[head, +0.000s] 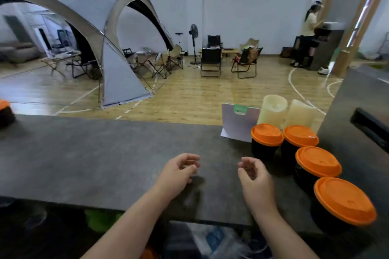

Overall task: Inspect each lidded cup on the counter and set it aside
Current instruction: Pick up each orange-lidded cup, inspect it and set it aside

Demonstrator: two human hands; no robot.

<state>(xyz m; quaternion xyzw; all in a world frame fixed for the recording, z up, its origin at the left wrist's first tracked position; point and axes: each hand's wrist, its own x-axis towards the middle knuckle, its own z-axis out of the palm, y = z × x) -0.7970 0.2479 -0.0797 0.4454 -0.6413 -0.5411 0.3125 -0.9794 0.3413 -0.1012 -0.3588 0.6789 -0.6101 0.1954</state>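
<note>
Above the grey counter [105,153], the left hand [179,174] and right hand [254,176] sit slightly apart, fingers loosely curled, holding nothing. Four orange-lidded cups [317,162] curve from 1 to 4 o'clock of the right hand, near it but untouched.

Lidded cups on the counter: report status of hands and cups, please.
Left hand and right hand empty, loosely curled, above counter. Four lidded cups clustered right, none held. Path clear.

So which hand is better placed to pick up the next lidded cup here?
Probably right. The right hand hovers empty beside the four orange-lidded cups; the left hand is farther from them, and the lone cup at the far left edge is farther still.
</note>
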